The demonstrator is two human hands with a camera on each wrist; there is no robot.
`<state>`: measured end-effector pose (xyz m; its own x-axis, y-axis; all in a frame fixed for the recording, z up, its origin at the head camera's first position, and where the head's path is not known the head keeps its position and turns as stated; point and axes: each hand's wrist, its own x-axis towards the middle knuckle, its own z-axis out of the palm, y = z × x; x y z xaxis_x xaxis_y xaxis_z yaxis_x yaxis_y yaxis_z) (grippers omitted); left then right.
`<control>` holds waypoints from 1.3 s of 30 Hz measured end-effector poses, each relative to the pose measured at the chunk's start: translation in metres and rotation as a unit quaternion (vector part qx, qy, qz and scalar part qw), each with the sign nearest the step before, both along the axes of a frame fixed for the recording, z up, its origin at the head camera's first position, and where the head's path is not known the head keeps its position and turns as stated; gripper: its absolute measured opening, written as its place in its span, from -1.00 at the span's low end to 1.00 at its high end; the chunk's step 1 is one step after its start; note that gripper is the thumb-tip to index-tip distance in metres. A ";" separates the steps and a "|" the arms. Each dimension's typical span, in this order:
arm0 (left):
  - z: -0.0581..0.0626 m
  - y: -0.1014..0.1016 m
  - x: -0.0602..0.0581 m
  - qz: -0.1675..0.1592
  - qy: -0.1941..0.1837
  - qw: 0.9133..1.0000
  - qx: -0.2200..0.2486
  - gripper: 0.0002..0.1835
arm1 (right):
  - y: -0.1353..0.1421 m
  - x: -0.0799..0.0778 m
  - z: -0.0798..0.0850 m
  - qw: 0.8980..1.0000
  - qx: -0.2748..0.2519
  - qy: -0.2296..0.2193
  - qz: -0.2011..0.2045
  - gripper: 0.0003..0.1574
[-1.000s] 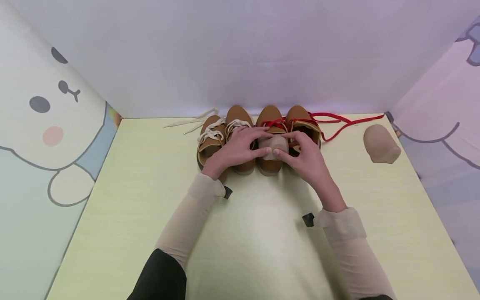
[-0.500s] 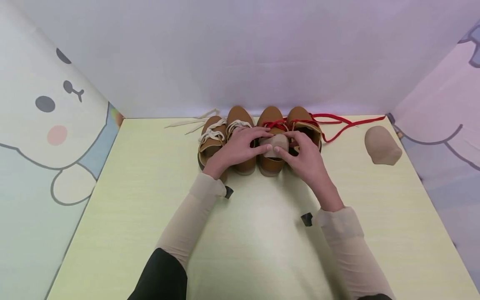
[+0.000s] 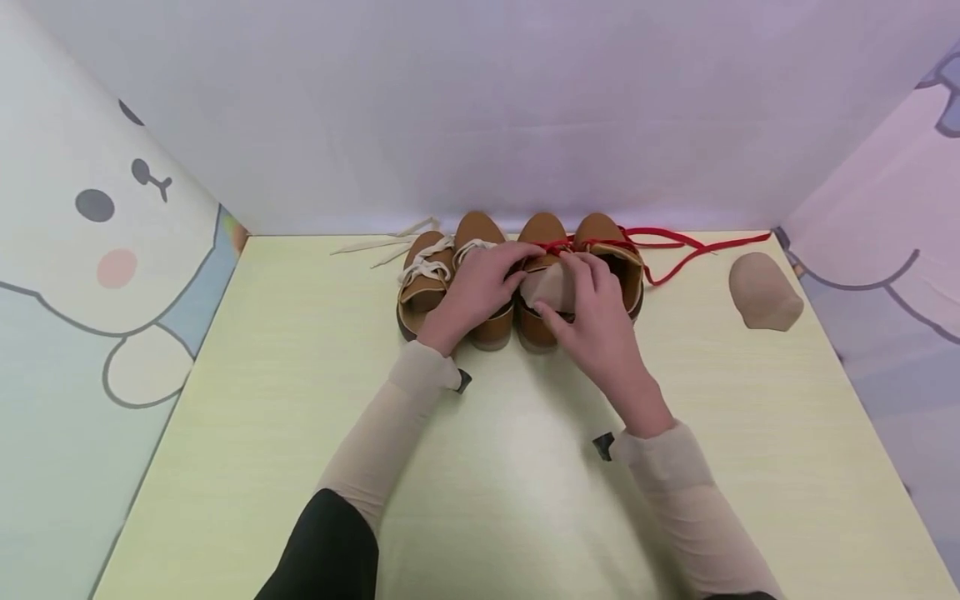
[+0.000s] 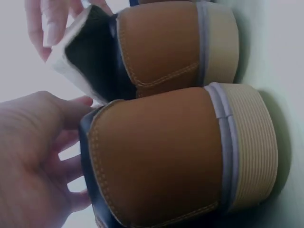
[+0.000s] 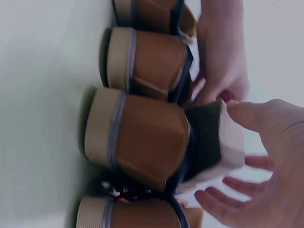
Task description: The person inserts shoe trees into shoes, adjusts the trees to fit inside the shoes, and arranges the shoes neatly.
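Observation:
Several brown lace-up shoes stand side by side, heels toward me. A beige, hollow shoe insert (image 3: pixel 546 287) sits tilted in the opening of the third shoe (image 3: pixel 537 332) from the left; its dark hollow side (image 5: pixel 204 135) faces the heel. My right hand (image 3: pixel 603 333) holds the insert, thumb at its near edge and fingers bent around its right side. Over the second shoe (image 3: pixel 492 332) lies my left hand (image 3: pixel 476 292), with its thumb and forefinger apart and its fingertips close to the insert's left side.
The leftmost shoe (image 3: pixel 422 292) has white laces; the rightmost shoe (image 3: pixel 598 227) has red laces (image 3: pixel 701 245) trailing right across the table (image 3: pixel 300 400). Another beige insert (image 3: pixel 765 292) lies at the table's right. A pale wall (image 3: pixel 480 108) rises right behind the toes.
My left thumb has drawn back from the insert. My right hand has shifted left, its fingers now over the insert's right side, and the insert has turned slightly.

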<state>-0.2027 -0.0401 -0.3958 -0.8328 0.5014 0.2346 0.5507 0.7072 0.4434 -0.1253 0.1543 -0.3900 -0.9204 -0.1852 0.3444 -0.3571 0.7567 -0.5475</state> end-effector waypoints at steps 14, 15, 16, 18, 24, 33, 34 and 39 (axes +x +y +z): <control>-0.007 0.008 -0.001 0.057 0.046 0.996 -0.040 -0.72 | -0.030 0.000 -0.013 0.996 0.029 0.025 -0.078 0.05; -0.007 0.009 -0.001 0.057 0.050 0.996 -0.040 -0.72 | -0.030 0.000 -0.013 0.996 0.030 0.026 -0.078 0.04; -0.008 0.009 -0.001 0.059 0.054 0.996 -0.040 -0.72 | -0.030 0.000 -0.013 0.996 0.032 0.027 -0.078 0.04; -0.009 0.009 0.000 0.060 0.059 0.996 -0.040 -0.72 | -0.030 0.000 -0.013 0.996 0.036 0.028 -0.079 0.03; -0.010 0.009 0.000 0.062 0.076 0.994 -0.049 -0.74 | -0.031 -0.001 -0.013 0.995 0.049 0.035 -0.079 0.00; -0.012 0.010 -0.001 0.063 0.083 0.993 -0.060 -0.76 | -0.034 -0.001 -0.011 0.994 0.065 0.030 -0.078 -0.01; -0.012 0.010 -0.001 0.063 0.082 0.993 -0.059 -0.76 | -0.034 -0.001 -0.012 0.994 0.067 0.031 -0.077 -0.02; -0.012 0.009 0.000 0.062 0.076 0.994 -0.046 -0.76 | -0.036 -0.003 -0.013 0.993 0.077 0.039 -0.076 -0.03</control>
